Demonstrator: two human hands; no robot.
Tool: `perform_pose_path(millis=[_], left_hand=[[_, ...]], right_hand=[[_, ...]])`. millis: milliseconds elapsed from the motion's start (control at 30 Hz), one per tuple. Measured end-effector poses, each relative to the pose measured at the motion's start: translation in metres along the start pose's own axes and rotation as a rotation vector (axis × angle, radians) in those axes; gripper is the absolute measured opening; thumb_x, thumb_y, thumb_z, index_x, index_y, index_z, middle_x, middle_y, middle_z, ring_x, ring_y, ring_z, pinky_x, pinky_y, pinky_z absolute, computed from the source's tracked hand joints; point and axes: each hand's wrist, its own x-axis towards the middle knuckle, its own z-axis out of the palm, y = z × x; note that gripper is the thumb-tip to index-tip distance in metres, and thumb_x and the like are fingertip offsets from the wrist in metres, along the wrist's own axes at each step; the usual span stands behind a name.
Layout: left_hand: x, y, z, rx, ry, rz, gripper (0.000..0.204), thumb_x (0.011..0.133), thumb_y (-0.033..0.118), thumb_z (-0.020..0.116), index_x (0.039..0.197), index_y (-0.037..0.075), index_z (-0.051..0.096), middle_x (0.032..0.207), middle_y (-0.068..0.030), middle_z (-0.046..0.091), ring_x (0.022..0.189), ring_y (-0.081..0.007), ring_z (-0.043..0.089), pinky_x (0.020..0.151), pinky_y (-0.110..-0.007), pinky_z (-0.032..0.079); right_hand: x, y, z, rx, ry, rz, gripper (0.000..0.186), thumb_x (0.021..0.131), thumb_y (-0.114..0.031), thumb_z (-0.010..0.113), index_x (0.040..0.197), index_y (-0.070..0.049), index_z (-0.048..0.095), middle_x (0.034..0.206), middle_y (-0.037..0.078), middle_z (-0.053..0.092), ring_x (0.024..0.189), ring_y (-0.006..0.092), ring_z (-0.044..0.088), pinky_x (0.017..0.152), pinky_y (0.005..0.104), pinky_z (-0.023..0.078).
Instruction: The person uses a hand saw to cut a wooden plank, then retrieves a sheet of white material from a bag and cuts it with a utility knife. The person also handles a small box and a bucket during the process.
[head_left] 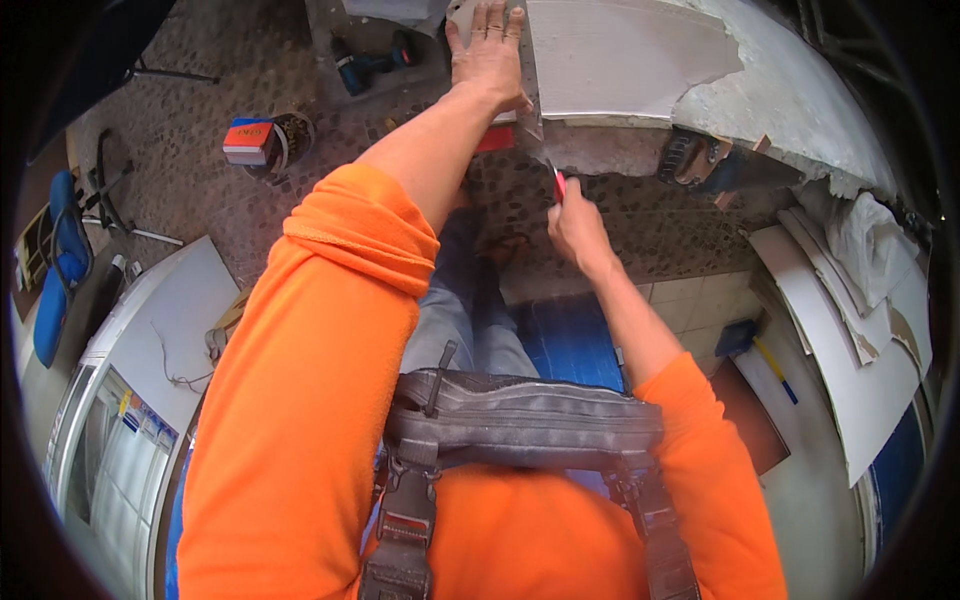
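Observation:
My left hand [487,62] lies flat with its fingers stretched out, pressing on a narrow flat strip [533,80] beside a pale grey board [630,60]. The board has one ragged, broken edge and rests on a dusty surface. Below that strip, my right hand [581,228] is closed around a red-handled knife [559,187]. Its thin blade points up toward the strip's near end. Whether the blade touches anything, I cannot tell. A small red object [495,138] shows just below my left wrist.
A cordless drill [362,68] stands at the far left, near a bucket [296,140] with a red and white box [250,142] on it. Board offcuts [825,310] lean at the right, near a blue tool with a yellow handle [775,370]. A blue chair [62,270] is far left.

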Motion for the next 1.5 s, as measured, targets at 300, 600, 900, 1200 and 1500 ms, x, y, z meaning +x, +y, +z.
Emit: perform_pose_path(millis=[300,600,900,1200,1500], left_hand=[[0.024,0.030,-0.074,-0.024,-0.494,-0.108,0.154,0.054,0.057,0.099,0.171,0.017,0.006,0.178,-0.0104,0.006,0.164,-0.0318,0.006,0.128,-0.067,0.010],[0.021,0.025,-0.047,-0.106,-0.354,-0.117,0.128,0.071,0.037,0.088,0.171,0.020,0.010,0.179,-0.0069,0.005,0.165,-0.0289,0.004,0.127,-0.069,0.006],[0.019,0.025,-0.051,-0.168,-0.360,-0.131,0.107,0.084,0.020,0.076,0.171,0.022,0.014,0.179,-0.0044,0.007,0.165,-0.0265,0.004,0.126,-0.070,0.002],[0.024,0.032,-0.049,-0.163,-0.350,-0.117,0.103,0.087,0.019,0.072,0.171,0.022,0.014,0.179,-0.0037,0.006,0.165,-0.0251,0.003,0.127,-0.070,0.002],[0.024,0.032,-0.054,-0.069,-0.383,-0.138,0.135,0.067,0.042,0.094,0.171,0.023,0.011,0.179,-0.0042,0.007,0.165,-0.0257,0.004,0.128,-0.068,0.007]], right_hand=[[0.095,-0.058,-0.075,0.182,0.466,-0.249,0.029,0.099,-0.016,0.059,0.121,0.001,0.050,0.095,0.039,0.067,0.095,0.0588,0.064,0.080,0.0618,0.051],[0.179,-0.110,-0.092,0.081,0.343,-0.170,0.035,0.097,-0.019,0.054,0.117,0.008,0.046,0.084,0.034,0.069,0.067,0.0430,0.072,0.059,0.0503,0.057],[0.180,-0.120,-0.102,0.167,0.203,-0.073,0.046,0.098,-0.023,0.058,0.128,0.010,0.046,0.112,0.040,0.069,0.111,0.0545,0.067,0.098,0.0552,0.054],[0.224,-0.070,-0.084,-0.093,0.254,-0.211,0.046,0.098,-0.023,0.056,0.129,0.009,0.048,0.112,0.040,0.068,0.109,0.0551,0.067,0.095,0.0553,0.055],[0.186,-0.129,-0.125,-0.160,-0.043,-0.039,0.048,0.099,-0.021,0.056,0.132,0.013,0.046,0.091,0.033,0.073,0.069,0.0387,0.075,0.061,0.0479,0.061]])
